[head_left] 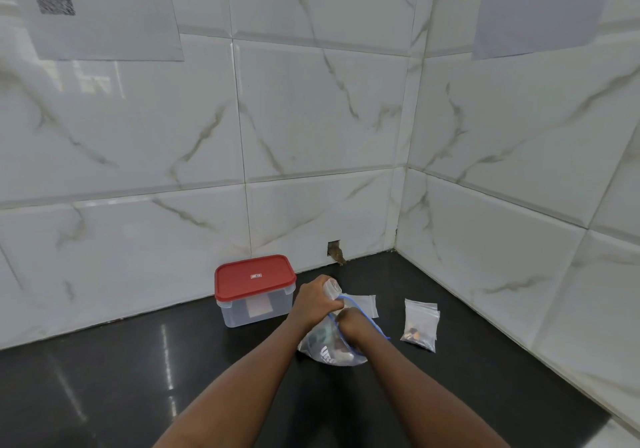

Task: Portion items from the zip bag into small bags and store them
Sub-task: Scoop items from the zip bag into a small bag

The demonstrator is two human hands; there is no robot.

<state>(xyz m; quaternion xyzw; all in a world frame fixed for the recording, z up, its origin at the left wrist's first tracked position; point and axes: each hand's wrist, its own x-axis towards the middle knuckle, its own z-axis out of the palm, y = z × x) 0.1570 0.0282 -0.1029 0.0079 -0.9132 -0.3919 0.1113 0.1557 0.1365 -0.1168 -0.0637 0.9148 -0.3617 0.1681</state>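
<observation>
A clear zip bag (327, 350) with a blue zip line and white lettering stands on the black counter, holding dark items. My left hand (317, 300) grips its top edge together with a small clear bag (331, 287). My right hand (348, 323) is pushed down into the zip bag's mouth, its fingers hidden inside. An empty small bag (365, 303) lies flat just behind. To the right, a small bag (419, 328) with a few brown items rests on the counter, on top of other small bags.
A clear plastic box with a red lid (255, 288) stands closed to the left of my hands, against the tiled wall. Marble-look tiled walls (485, 239) meet in a corner at the back right. The black counter (138, 378) stretches left and toward me.
</observation>
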